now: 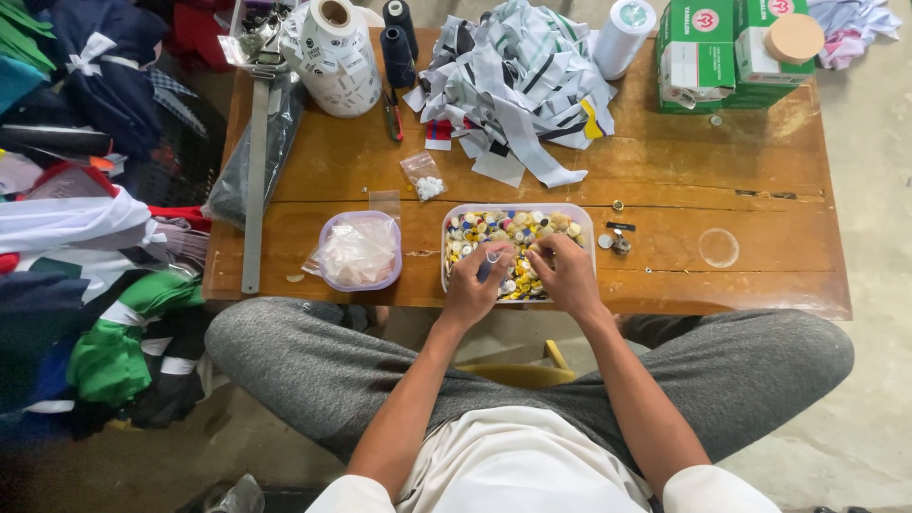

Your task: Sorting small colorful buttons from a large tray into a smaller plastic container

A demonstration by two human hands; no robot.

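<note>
Two hands work in the clear button tray: the left hand pinches a small pale piece, the right hand curls closed over buttons. The tray looks full, so sorting seems barely begun; left of it sits a lidded round tub, beyond it a fabric-strip heap on the bench.

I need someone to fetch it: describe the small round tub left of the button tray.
On the low wooden table, find the rectangular tray of mixed buttons under both hands. Just left sits the round tub, lilac-rimmed, with crumpled clear plastic inside rather than buttons.
</note>
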